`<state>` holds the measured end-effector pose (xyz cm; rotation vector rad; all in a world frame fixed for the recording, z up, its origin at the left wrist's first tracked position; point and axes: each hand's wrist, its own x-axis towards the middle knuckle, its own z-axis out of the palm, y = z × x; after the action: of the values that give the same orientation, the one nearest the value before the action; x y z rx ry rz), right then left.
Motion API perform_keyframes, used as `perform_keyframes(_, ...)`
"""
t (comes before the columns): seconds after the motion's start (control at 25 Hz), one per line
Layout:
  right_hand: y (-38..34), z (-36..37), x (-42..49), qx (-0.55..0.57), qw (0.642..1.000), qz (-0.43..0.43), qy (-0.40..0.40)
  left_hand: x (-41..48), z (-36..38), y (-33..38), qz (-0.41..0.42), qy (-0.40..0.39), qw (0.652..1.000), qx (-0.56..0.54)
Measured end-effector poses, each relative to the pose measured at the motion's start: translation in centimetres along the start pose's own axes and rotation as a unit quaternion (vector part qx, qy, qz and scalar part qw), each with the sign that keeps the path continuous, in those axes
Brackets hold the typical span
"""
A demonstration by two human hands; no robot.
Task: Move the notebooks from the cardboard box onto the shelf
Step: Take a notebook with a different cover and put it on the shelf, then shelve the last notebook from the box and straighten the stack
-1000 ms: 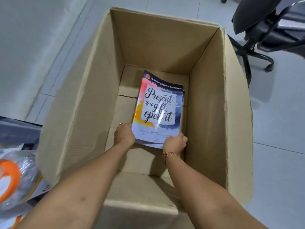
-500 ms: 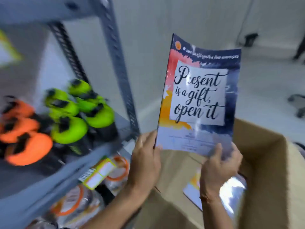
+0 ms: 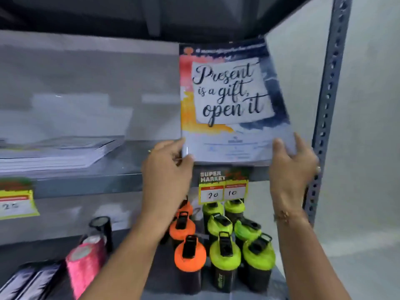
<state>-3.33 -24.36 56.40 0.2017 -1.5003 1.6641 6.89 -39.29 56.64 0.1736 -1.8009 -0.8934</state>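
the left hand (image 3: 166, 167) pinched the lower left corner and the right hand (image 3: 292, 165) clasped the lower right corner of a glossy notebook with a "present is a gift, open it" cover (image 3: 231, 100). it stood upright at the right end of the grey metal shelf (image 3: 91, 180), above orange- and green-lidded shaker bottles (image 3: 225, 256), right of a flat stack of white notebooks (image 3: 56, 152).

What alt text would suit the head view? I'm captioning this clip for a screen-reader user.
Two hands, the left hand and right hand, hold a notebook reading "Present is a gift, open it" upright by its bottom corners at a grey metal shelf. A stack of papers lies at left; orange- and green-lidded bottles stand on the shelf below.
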Motion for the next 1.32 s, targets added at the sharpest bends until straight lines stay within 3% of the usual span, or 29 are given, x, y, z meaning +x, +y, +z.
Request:
perform_keyframes(0.16,0.4,3.2,2.9,-0.178,0.975,-0.006,-0.133,4.2,0.9,-2.3,-0.059,-0.084,0.989,0.108)
perform_keyframes(0.28,1.8,3.4,3.8,-0.305,0.933,-0.001,-0.193,5.1,0.9,-2.9,-0.055,-0.163,0.95,0.262)
perform_keyframes(0.4,1.8,2.7,3.4,-0.343,0.921,-0.03,-0.184,4.5,1.4,-1.8,0.063,-0.103,0.909,0.4)
perform_keyframes(0.48,2.1,0.5,2.3,-0.25,0.954,-0.129,-0.102,2.4,3.1,-0.1,0.197,-0.002,0.908,0.37)
perform_keyframes(0.56,3.8,-4.3,0.8,-0.153,0.961,-0.225,0.055,-2.3,7.3,2.1,0.297,-0.007,0.922,0.249)
perform_keyframes(0.64,7.7,-10.3,-1.2,-0.13,0.955,-0.209,0.166,-8.0,12.6,2.6,0.363,-0.132,0.913,0.136)
perform_keyframes(0.68,10.9,-14.2,-2.0,-0.153,0.956,-0.142,0.205,-11.8,16.1,2.5,0.365,-0.211,0.903,0.079)
perform_keyframes(0.76,17.9,-21.8,-4.6,-0.212,0.938,0.032,0.27,-19.6,21.7,1.9,0.293,-0.388,0.874,-0.012)
perform_keyframes(0.8,21.4,-25.9,-6.7,-0.249,0.916,0.125,0.289,-24.1,24.4,1.5,0.232,-0.48,0.845,-0.035)
perform_keyframes(0.84,24.5,-29.5,-9.1,-0.287,0.884,0.214,0.299,-28.4,26.8,0.8,0.182,-0.579,0.794,-0.024)
perform_keyframes(0.92,29.9,-37.2,-14.7,-0.378,0.785,0.388,0.3,-37.9,31.0,-0.9,0.147,-0.737,0.659,0.018)
perform_keyframes(0.96,31.9,-40.7,-17.9,-0.418,0.724,0.467,0.289,-42.3,32.6,-2.0,0.13,-0.785,0.605,0.036)
perform_keyframes(1.08,35.2,-46.3,-25.5,-0.434,0.544,0.676,0.243,-51.6,35.2,-6.8,0.09,-0.855,0.491,0.139)
perform_keyframes(1.16,37.0,-47.6,-28.8,-0.446,0.488,0.72,0.213,-56.4,36.0,-10.0,0.07,-0.866,0.452,0.203)
perform_keyframes(1.32,39.8,-47.4,-31.1,-0.49,0.487,0.7,0.18,-61.6,36.2,-12.6,-0.044,-0.83,0.475,0.289)
